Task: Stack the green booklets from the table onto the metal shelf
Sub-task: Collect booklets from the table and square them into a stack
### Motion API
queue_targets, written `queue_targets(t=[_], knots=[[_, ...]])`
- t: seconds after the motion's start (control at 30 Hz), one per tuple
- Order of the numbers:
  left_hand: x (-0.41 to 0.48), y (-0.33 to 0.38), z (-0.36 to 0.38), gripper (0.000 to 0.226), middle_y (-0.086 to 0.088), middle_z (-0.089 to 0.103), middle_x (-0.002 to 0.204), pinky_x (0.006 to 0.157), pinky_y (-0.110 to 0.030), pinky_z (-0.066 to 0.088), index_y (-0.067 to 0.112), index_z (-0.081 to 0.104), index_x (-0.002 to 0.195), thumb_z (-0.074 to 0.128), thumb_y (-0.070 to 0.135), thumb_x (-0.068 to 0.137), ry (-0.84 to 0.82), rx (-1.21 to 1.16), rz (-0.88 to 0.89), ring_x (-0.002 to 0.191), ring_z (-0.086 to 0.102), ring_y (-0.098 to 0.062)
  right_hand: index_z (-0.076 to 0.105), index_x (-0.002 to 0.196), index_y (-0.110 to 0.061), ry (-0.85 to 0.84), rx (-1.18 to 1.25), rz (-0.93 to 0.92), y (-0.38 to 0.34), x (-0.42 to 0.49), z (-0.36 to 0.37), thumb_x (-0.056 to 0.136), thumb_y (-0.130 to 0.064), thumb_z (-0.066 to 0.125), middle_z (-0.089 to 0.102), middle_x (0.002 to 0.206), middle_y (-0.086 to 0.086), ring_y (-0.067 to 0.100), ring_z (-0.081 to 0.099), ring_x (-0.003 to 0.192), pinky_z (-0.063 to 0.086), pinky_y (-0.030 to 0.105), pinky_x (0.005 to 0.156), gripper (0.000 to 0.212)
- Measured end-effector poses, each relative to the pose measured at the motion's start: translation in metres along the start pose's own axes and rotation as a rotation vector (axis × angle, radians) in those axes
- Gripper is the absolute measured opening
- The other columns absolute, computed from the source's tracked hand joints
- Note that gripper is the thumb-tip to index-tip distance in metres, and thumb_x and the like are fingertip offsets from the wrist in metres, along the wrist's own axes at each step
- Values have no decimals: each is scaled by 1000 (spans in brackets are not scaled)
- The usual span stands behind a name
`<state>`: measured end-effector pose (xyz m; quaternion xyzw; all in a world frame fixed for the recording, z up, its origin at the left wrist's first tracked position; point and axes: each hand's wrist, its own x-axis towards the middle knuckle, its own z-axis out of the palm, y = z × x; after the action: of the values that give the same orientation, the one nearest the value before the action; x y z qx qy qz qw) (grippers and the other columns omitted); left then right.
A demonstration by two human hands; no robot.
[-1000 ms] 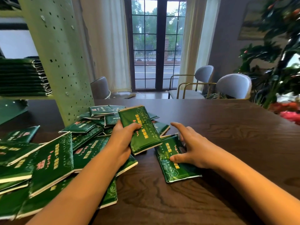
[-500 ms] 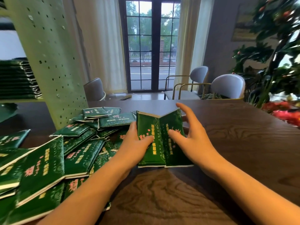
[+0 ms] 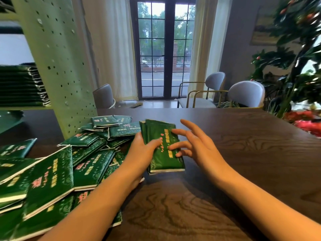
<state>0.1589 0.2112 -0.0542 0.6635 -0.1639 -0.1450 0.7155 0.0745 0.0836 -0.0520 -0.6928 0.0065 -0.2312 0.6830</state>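
Two green booklets (image 3: 162,146) lie stacked together just above the dark wooden table (image 3: 243,153). My left hand (image 3: 141,153) grips their left edge, thumb on the cover. To the right, my right hand (image 3: 196,145) is spread, its fingertips touching the top cover. Several more green booklets (image 3: 73,164) lie scattered in a loose pile at the left. The pale green perforated metal shelf (image 3: 57,66) rises at the left, and a neat stack of booklets (image 3: 20,86) rests on its shelf board.
Grey chairs (image 3: 246,93) stand behind the table's far edge, in front of a glass door. A leafy plant with red flowers (image 3: 298,70) crowds the right side. Bare table surface stretches to the right and front.
My right hand lifted a booklet off the table and brought it against the one in my left hand. The two now lie stacked, and my right fingers have spread open over the cover.
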Motion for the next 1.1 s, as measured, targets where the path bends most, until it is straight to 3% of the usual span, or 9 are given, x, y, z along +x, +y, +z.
queue_targets(t=[0.13, 0.23, 0.4, 0.5, 0.6, 0.73, 0.8, 0.97, 1.1], knots=[[17, 9, -21, 5, -15, 63, 89, 72, -39, 53, 10, 50, 97, 52, 10, 92, 289, -300, -69, 74, 63, -26, 45, 125, -35, 19, -459, -114, 12, 3, -10, 99, -25, 40, 56, 124, -5, 7, 57, 105, 48, 28, 89, 28], [25, 11, -35, 8, -14, 58, 90, 80, -47, 52, 12, 46, 95, 51, 16, 91, 425, -413, -65, 80, 60, -28, 48, 128, -30, -30, -759, -76, 17, 16, -11, 97, -30, 47, 50, 131, -3, 9, 46, 118, 38, 29, 102, 31], [30, 13, -43, 35, -20, 58, 115, 97, -61, 44, 8, 43, 118, 52, 20, 86, 553, -515, -37, 109, 58, -39, 44, 137, -23, -144, -1199, 18, 18, 51, 14, 93, -53, 45, 46, 139, 4, 23, 41, 126, 35, 38, 105, 53], [31, 13, -45, 24, -16, 58, 111, 94, -58, 47, 14, 42, 108, 51, 18, 87, 575, -517, -36, 107, 60, -39, 49, 132, -18, -185, -1360, 46, 22, 69, 33, 91, -59, 42, 50, 134, 7, 27, 46, 123, 38, 42, 101, 59], [30, 14, -49, 22, -15, 56, 109, 91, -52, 50, 13, 41, 109, 49, 14, 89, 585, -532, -29, 100, 59, -35, 43, 137, -16, -262, -1422, 99, 33, 75, 53, 88, -66, 40, 45, 138, 10, 30, 43, 126, 37, 42, 103, 69], [31, 13, -47, 16, -15, 53, 105, 86, -50, 49, 13, 38, 105, 47, 13, 92, 579, -527, -24, 93, 56, -32, 11, 151, -20, -367, -1468, 181, 45, 71, 56, 88, -71, 30, 11, 158, 8, 25, 9, 146, 10, 42, 116, 84], [31, 12, -49, 16, -16, 53, 107, 88, -51, 48, 13, 38, 104, 47, 14, 91, 580, -516, -25, 94, 56, -32, 6, 152, -25, -421, -1464, 186, 42, 70, 50, 89, -70, 30, 6, 160, 5, 23, 4, 147, 6, 41, 117, 81], [29, 10, -47, 26, -22, 54, 124, 99, -60, 42, 11, 39, 115, 48, 17, 91, 547, -460, -68, 113, 55, -39, 14, 150, -34, -533, -1349, 145, 28, 54, 20, 90, -63, 40, 14, 158, -3, 21, 20, 143, 18, 39, 115, 72], [27, 12, -40, 29, -18, 57, 111, 90, -50, 49, 8, 40, 118, 49, 16, 91, 486, -446, -79, 101, 59, -33, 28, 143, -33, -515, -1290, 80, 20, 31, -4, 90, -55, 48, 33, 144, -6, 14, 34, 131, 28, 31, 107, 61]])
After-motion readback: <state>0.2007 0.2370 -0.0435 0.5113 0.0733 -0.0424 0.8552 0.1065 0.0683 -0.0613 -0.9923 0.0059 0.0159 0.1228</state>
